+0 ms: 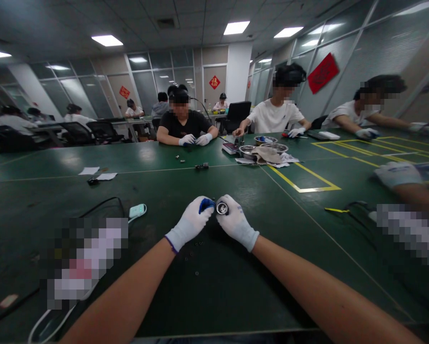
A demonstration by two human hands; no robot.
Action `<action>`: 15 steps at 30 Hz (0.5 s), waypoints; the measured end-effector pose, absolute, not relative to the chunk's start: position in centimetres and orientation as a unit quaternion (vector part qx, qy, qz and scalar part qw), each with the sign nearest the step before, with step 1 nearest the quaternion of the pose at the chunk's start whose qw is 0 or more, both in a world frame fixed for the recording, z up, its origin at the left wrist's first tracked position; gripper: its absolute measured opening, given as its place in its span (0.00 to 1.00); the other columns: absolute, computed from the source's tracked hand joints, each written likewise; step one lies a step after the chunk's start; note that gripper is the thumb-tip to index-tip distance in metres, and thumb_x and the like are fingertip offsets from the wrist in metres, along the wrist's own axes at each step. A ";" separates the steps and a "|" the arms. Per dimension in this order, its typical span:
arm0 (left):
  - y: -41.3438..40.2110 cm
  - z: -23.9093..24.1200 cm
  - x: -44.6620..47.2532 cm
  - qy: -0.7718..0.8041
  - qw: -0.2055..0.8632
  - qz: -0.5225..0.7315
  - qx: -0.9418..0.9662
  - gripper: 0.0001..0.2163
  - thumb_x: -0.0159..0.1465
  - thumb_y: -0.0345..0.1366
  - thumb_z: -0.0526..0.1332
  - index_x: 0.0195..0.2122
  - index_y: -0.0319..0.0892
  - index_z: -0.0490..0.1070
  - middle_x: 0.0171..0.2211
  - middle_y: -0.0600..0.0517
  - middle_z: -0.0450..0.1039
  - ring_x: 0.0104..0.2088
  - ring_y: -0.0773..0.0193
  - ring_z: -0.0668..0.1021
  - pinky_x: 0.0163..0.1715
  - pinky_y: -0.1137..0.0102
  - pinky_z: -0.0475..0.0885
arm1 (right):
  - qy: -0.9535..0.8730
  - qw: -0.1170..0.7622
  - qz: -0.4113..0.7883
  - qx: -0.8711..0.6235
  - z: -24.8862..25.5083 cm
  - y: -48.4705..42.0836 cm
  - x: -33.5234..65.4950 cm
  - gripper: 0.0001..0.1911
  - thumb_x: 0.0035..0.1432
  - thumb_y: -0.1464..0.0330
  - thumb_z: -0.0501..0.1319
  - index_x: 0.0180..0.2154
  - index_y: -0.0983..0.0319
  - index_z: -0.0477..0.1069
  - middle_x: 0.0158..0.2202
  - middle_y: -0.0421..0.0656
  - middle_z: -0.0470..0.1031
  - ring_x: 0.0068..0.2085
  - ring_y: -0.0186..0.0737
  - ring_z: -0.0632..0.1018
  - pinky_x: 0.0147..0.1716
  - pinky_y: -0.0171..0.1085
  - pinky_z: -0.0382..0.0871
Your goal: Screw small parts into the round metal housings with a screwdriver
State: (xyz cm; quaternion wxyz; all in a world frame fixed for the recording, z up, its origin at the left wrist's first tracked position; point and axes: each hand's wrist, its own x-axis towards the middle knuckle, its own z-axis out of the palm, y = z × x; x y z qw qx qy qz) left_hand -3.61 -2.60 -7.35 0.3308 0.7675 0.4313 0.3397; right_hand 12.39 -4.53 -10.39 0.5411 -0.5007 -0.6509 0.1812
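Both my hands wear white gloves and meet over the green table. My right hand (235, 220) is closed around a small round metal part (222, 209). Its open end faces me, showing a silver rim and a dark interior with pale details. Close beside it on the left, my left hand (194, 219) is closed with its fingertips pinched together near the rim. Blue shows on the inner side of that glove. Whatever those fingertips hold is too small or hidden to name. Several tiny ring-like pieces (196, 273) lie on the table below my hands.
A dark cylindrical part (202, 166) lies ahead. Metal bowls (247, 152) and a cloth (268, 155) stand farther right. A blurred-out strip with a teal plug (137, 210) and cables lies left. Co-workers sit opposite; another person's gloved hand (398, 175) is at right.
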 end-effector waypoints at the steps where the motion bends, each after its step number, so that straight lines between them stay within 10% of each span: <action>1: -2.3 -7.5 -3.8 0.440 0.317 0.338 0.769 0.06 0.66 0.34 0.60 0.42 0.41 0.75 0.45 0.45 0.80 0.46 0.56 0.80 0.53 0.59 0.76 | -0.648 0.540 0.176 -0.508 -10.4 -4.5 12.5 0.07 0.43 0.76 0.57 0.25 0.57 0.64 0.28 0.38 0.68 0.31 0.39 0.71 0.31 0.36 0.64; 15: 1.1 -3.7 -13.4 0.584 0.342 0.304 0.671 0.16 0.65 0.44 0.57 0.42 0.39 0.79 0.37 0.46 0.81 0.32 0.62 0.78 0.32 0.68 0.75 | -0.677 0.507 0.159 -0.509 -10.4 -4.5 13.2 0.08 0.45 0.76 0.58 0.26 0.57 0.65 0.29 0.39 0.68 0.32 0.40 0.71 0.31 0.37 0.64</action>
